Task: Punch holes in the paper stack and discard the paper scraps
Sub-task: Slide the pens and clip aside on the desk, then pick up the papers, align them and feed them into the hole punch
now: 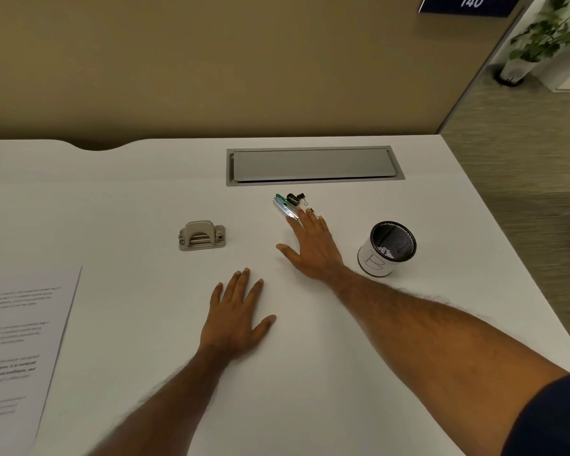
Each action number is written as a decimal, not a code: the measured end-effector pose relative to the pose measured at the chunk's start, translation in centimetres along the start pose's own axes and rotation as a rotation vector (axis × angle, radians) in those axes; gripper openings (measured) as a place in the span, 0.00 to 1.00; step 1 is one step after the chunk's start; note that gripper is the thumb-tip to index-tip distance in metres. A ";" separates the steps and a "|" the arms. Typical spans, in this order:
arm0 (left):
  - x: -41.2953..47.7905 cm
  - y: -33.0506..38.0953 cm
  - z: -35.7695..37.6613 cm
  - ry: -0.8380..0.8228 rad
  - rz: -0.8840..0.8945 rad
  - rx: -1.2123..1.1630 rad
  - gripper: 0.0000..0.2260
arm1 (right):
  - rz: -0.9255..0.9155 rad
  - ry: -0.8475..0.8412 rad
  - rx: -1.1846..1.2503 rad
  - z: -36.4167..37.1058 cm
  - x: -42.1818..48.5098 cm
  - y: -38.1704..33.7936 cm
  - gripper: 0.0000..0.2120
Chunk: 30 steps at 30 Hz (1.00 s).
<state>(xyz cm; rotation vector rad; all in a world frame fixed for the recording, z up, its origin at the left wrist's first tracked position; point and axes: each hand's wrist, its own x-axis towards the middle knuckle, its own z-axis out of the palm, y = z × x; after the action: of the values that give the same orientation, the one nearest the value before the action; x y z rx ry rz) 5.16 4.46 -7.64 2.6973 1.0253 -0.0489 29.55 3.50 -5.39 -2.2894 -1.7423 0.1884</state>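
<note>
A grey two-hole punch [201, 235] stands on the white desk [310, 373], left of centre. The printed paper stack [20, 340] lies at the left edge, partly cut off. A black mesh cup [387, 248] with a white label stands to the right; white paper scraps show inside it. My left hand [236, 317] rests flat on the desk, fingers straight, holding nothing. My right hand [310, 245] reaches forward with straight fingers, its fingertips touching a silver and green stapler [283, 205].
Black binder clips [296, 198] lie beside the stapler. A grey cable hatch [313, 165] is set into the desk behind them. A tan partition rises at the desk's far edge. The desk's right edge drops to carpet, with a potted plant [540, 41] beyond.
</note>
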 end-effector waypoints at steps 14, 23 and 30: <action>-9.4 -3.8 -4.8 0.005 -0.103 -0.012 0.41 | 0.032 -0.158 0.030 0.1 -9.4 -9.9 0.34; -16.3 -10.8 -5.4 0.030 -0.174 0.009 0.39 | 0.042 -0.180 0.043 2.8 -13.8 -16.1 0.35; -19.9 -16.4 -6.1 0.077 -0.261 -0.045 0.37 | -0.005 -0.229 0.068 4.6 -14.8 -22.3 0.36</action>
<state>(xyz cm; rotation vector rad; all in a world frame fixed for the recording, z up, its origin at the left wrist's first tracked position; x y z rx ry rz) -20.94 4.83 -3.05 2.5261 1.3792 0.0302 3.66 -4.56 -4.31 -2.2896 -1.8165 0.5199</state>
